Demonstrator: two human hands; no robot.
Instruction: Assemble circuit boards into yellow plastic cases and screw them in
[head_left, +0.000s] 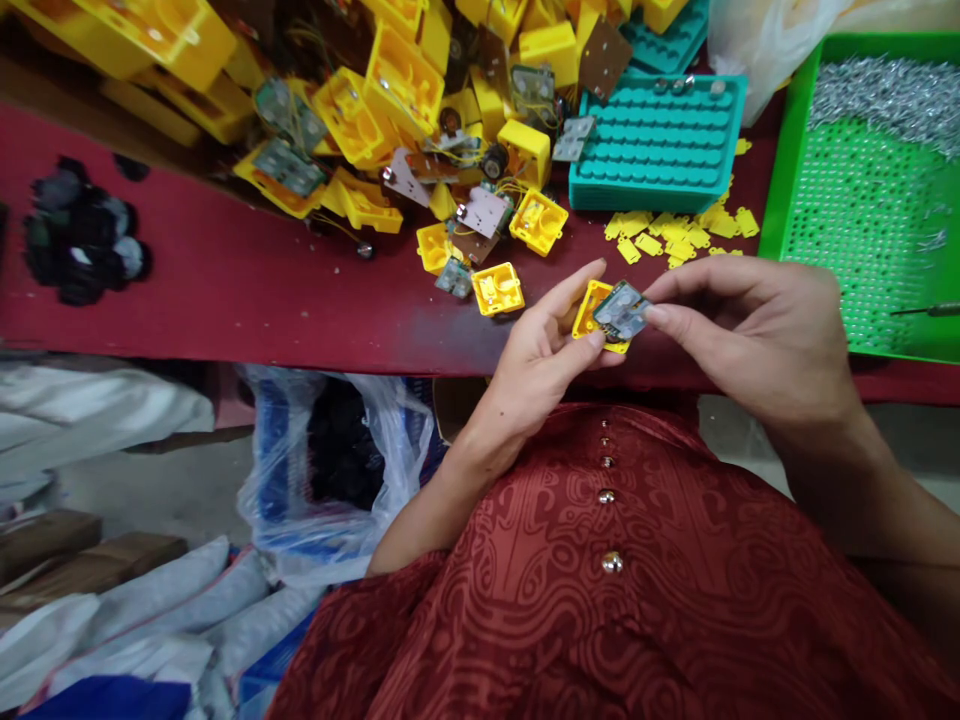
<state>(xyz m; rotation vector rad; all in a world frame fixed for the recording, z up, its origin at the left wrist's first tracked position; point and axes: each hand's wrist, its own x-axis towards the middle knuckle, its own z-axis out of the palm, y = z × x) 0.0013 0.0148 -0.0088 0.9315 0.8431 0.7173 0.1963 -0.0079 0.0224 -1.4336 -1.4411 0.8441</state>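
My left hand (544, 350) is closed around a small yellow plastic housing (583, 318), its open side facing up. My right hand (757, 325) pinches the edge of a grey-green circuit board (621, 312) between thumb and forefinger. The board sits tilted over the housing and covers much of its inside. Just left of my hands lie another open yellow housing (498, 289) and a small circuit board (454, 278). Small flat yellow plates (675, 236) are scattered beyond my right hand.
Yellow housings with wired boards (405, 80) are heaped at the back. Teal ridged trays (656, 140) are stacked beside them. At right, a green perforated tray (832, 200) holds metal screws (885, 95) and a screwdriver (934, 310). Black parts (79, 235) lie at left; a blue crate (274, 470) stands below.
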